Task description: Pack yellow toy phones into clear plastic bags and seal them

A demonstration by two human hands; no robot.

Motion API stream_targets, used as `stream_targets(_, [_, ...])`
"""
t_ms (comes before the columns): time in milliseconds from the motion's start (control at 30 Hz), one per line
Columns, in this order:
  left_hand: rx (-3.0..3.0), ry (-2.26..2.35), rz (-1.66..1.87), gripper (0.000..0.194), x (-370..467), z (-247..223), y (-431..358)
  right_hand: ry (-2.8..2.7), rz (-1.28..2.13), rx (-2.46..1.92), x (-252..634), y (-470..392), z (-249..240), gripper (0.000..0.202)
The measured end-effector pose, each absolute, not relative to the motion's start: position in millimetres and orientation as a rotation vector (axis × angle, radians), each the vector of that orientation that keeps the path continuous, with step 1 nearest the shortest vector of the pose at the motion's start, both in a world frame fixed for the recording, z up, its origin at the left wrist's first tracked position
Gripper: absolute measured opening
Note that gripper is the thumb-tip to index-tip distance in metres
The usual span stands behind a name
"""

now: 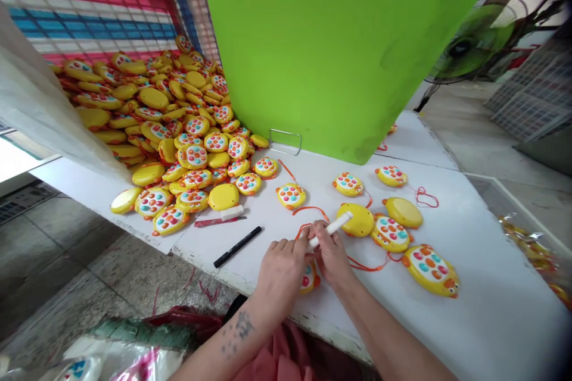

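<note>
A white marker (338, 224) slants up and to the right between my hands. My right hand (331, 253) is closed around its middle. The lower end of the marker meets the fingers of my left hand (283, 265), which are curled closed around it. Beneath both hands lies a yellow animal-shaped toy (308, 280) with coloured dots, mostly covered by them. An orange cord (308, 209) runs on the table just beyond my fingers. Nearest on the right are a toy turned face down (356, 220) and a dotted toy (391, 233).
Many yellow toys (152, 98) spill from a large bag at left onto the white table (482, 274). A tall green panel (313, 53) stands behind. A black marker (238, 246), red cutter (217, 222) and white piece (232, 212) lie left. A fan (473, 44) stands at right.
</note>
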State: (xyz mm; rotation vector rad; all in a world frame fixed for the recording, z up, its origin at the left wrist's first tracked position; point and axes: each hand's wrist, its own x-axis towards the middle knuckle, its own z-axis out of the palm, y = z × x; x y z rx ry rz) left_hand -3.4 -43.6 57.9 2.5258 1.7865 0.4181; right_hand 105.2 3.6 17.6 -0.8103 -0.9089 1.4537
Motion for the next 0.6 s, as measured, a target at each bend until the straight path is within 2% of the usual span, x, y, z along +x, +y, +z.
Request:
stream_targets(133, [2.44,1.847,0.59,0.03,-35,58,-45,-1.091,1.249,-1.03,122,15,22,0.045])
stream_targets(233, [2.374,2.121,0.519,0.035,-70,49,-52,-1.442,0.937,-1.359,139,25,25,0.049])
stream_targets(300, [2.322,2.273,0.385,0.036,-92,39,-58,-1.697,0.621,-1.53,146,29,21,0.046])
stream_targets(367, [2.293,2.327,0.253,0.027,-108,30,-63,-1.867,0.33,-1.593,148,31,15,0.037])
stream_targets(433, [2.264,2.338,0.188,0.02,-117,26,-65,-1.935,0.187,-1.566,146,32,12,0.025])
stream_targets(533, [2.135,2.339,0.296,0.022,-115,31,-66,-1.904,0.246,-1.401,139,27,19,0.021])
stream_targets(600, [2.055,2.267,0.461,0.023,-104,39,-67,-1.85,0.537,-1.242,133,18,33,0.021])
